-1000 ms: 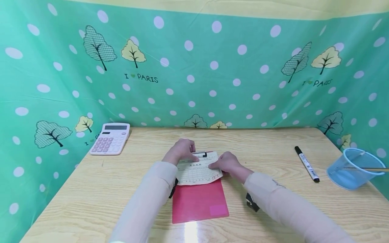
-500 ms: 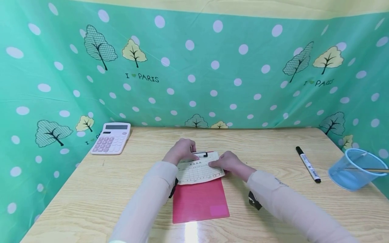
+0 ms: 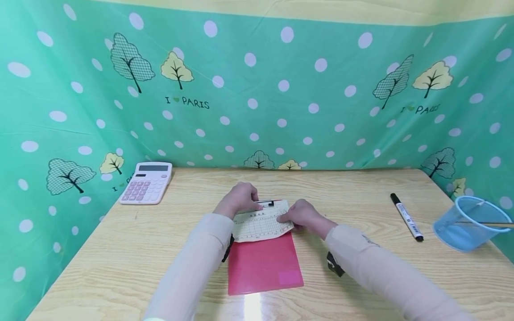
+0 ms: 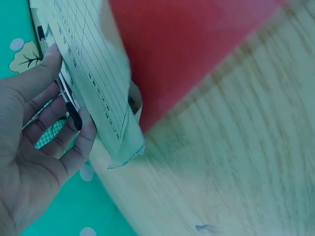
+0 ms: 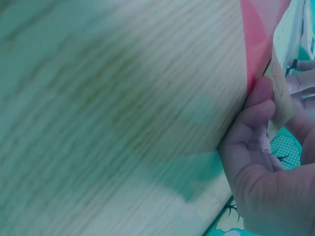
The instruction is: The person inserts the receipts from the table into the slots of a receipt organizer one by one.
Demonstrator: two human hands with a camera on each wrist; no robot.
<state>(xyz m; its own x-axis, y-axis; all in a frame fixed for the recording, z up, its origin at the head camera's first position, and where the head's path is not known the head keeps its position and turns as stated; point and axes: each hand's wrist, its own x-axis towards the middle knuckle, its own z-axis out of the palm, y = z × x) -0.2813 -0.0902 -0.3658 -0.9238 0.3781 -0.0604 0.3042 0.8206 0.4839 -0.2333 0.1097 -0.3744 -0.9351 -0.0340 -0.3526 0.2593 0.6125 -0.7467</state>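
Observation:
A red clipboard (image 3: 261, 267) lies on the table, partly covered by a printed paper form (image 3: 257, 227) at its upper end. My left hand (image 3: 240, 198) grips the metal clip (image 3: 271, 204) at the clipboard's top; the left wrist view shows thumb and fingers around the clip's black-tipped lever (image 4: 74, 117). At the form's right edge, my right hand (image 3: 303, 215) pinches the paper with the thumb on top and curled fingers beneath. The form's lower edge lifts and curves away from the clipboard. In the right wrist view, the fingers (image 5: 253, 115) sit beside the clipboard's edge.
A pink and white calculator (image 3: 146, 183) is at the back left. To the right lie a black-capped marker (image 3: 406, 217) and a blue mesh cup (image 3: 462, 227), tilted in view, with a thin stick inside. A patterned green cloth (image 3: 257, 89) hangs behind the table (image 3: 160, 249).
The form's lower edge has shifted slightly upward along the clipboard. Both hands keep nearly the same places, the left at the clip and the right at the paper's edge.

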